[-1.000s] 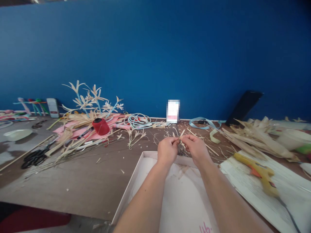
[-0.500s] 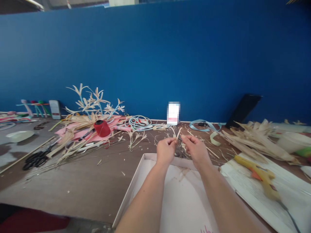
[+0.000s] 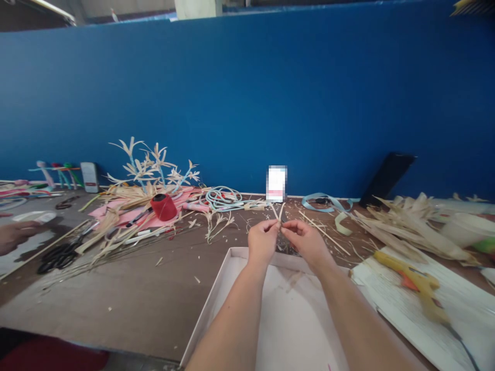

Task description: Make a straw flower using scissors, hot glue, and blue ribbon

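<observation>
Two pale strip ends [image 3: 282, 210] are rising between one left hand [image 3: 262, 241] and one right hand [image 3: 305, 242]; one co-worker's hand [image 3: 13, 236] is showing. One red spool [image 3: 164, 209] is resting toward the tabletop's [image 3: 135, 304] far edge, one shallow box [image 3: 292, 319] toward its near edge.

Worn on the person's head, a single camera is looking forward and down from above the near end of a shallow white cardboard box [image 3: 296, 319], which is sitting closest to the lens. The wide view is catching the person's left hand [image 3: 263, 241] and right hand [image 3: 305, 243] near the box's far rim, a brown tabletop [image 3: 147, 299] spreading to its left, a yellow plastic glue gun [image 3: 412, 283] lying to its right and a broad blue partition [image 3: 247, 93] standing farthest, beyond it.
</observation>
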The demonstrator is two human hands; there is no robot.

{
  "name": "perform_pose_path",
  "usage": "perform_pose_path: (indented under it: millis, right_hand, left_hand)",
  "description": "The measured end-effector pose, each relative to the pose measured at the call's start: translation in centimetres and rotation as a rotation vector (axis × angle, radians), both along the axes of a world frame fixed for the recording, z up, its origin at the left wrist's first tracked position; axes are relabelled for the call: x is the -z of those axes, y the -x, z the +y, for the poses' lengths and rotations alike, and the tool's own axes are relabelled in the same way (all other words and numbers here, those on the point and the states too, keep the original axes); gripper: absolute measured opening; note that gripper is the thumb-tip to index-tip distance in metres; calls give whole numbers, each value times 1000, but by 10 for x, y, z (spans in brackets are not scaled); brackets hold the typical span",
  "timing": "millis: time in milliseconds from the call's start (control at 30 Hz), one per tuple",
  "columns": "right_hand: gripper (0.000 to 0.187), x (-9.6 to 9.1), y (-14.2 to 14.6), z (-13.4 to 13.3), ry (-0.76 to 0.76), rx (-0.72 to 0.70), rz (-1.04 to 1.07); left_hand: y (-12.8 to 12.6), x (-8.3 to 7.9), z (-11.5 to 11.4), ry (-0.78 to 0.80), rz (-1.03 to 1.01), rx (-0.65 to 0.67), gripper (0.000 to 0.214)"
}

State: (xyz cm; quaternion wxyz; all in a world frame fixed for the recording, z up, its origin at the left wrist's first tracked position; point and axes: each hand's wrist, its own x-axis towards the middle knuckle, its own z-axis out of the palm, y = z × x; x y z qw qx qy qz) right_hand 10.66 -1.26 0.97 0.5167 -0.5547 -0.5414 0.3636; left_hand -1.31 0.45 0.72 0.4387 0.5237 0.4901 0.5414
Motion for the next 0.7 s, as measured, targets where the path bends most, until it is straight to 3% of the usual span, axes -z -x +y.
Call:
perform_pose_path:
  millis: [167,467,700]
  right_hand:
    - [31,-2,2,-1,25,-40,12]
    - [31,-9,-1,-4,65,15,5]
    - [31,-11,-1,-5,64,-24,12]
  left_hand:
    - [0,2,2,-1,-35,0,26]
    - [1,4,4,-21,-61,75,30]
    - [7,-2,3,131,-236,215,37]
